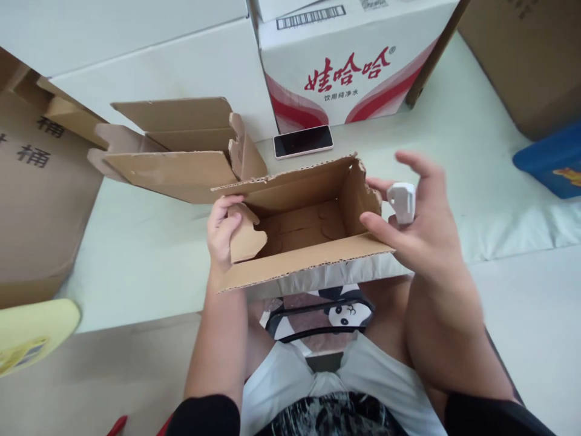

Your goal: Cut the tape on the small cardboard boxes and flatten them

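An open brown cardboard box [313,227] hangs over the front edge of the covered table, its top facing me. Its inside is bare, and the cut edges of its long flaps look ragged. My left hand [222,230] grips the left end, thumb on the short notched flap [245,235]. At the right end is my right hand [424,218], index finger raised and slightly blurred, thumb against the box's corner. A small white and grey plastic piece [402,203] is held among its fingers; its kind is unclear. Behind stands a second open cardboard box [172,172].
A phone [303,142] lies on the table before a white carton [349,79] with red print. Larger brown cartons [40,200] stand at left and far right. A blue container [551,160] is at right, a yellow object [39,333] at lower left.
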`<state>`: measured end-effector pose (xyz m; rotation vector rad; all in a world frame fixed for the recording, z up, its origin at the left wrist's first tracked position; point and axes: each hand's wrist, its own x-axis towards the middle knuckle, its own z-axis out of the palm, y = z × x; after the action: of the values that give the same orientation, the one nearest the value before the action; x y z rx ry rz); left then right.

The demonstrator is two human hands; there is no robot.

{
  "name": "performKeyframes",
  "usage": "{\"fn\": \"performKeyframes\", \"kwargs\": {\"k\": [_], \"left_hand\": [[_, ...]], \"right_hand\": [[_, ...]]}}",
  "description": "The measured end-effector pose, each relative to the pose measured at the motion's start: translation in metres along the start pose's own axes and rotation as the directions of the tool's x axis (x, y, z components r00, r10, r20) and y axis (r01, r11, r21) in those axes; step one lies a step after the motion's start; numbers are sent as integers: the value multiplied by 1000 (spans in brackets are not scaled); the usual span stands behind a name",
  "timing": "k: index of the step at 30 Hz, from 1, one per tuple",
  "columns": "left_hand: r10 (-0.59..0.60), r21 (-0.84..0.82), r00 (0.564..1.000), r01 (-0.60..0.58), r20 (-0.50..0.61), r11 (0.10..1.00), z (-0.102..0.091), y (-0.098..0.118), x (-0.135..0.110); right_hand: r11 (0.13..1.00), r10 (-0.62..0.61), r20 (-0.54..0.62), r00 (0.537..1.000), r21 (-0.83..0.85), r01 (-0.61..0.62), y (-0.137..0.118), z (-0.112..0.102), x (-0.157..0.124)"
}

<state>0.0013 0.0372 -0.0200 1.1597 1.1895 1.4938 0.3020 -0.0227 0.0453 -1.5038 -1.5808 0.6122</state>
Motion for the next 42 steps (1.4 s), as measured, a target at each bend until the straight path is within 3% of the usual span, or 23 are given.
{"fn": "performKeyframes", "kwargs": {"k": [7, 10, 12, 14, 17, 21, 24, 27, 30, 33, 35, 37, 39, 42], "left_hand": [[71, -118, 997, -67, 31, 991, 0, -6, 3], [60, -163, 997, -66, -40, 985, 0, -9, 4], [110, -204, 989, -129, -100, 971, 2, -8, 3], [152, -237, 983, -173, -107, 956, 7, -5, -1], [90, -276, 994, -104, -64, 956, 12, 2, -9], [101, -115, 994, -95, 52, 989, 7, 1, -12], [124, 25, 986, -127, 108, 992, -1, -1, -8], [142, 211, 975, -177, 169, 961, -7, 14, -9], [233, 477, 942, -324, 242, 817, -5, 43, -21], [116, 643, 867, -443, 485, 625, 3, 66, -37], [43, 730, 835, -504, 549, 462, 9, 70, -43], [46, 755, 826, -534, 561, 380, 11, 67, -44], [106, 743, 833, -536, 543, 401, 9, 60, -40], [211, 675, 879, -466, 428, 572, 0, 49, -33]], "right_hand": [[984, -137, 145, 980, 135, 117, 7, 1, 10], [958, -227, 231, 946, 225, 175, 11, -1, 12], [949, -268, 257, 928, 237, 209, 13, 0, 12], [971, -217, 199, 956, 147, 190, 13, 4, 11], [997, -81, 6, 997, -4, 81, 16, 16, 9], [993, -58, -53, 997, -107, 52, 19, 27, 10], [981, -95, -25, 995, -173, 90, 19, 29, 13], [984, -104, 49, 993, -142, 109, 19, 29, 15], [991, -104, 80, 991, -74, 109, 20, 30, 17], [988, -156, 52, 986, -12, 157, 24, 32, 17], [983, -181, 39, 983, 19, 180, 25, 34, 17], [981, -190, 16, 982, 42, 189, 25, 34, 15], [978, -193, -40, 980, 74, 195, 25, 34, 14], [976, -109, -216, 970, 163, 146, 29, 31, 13]]}}
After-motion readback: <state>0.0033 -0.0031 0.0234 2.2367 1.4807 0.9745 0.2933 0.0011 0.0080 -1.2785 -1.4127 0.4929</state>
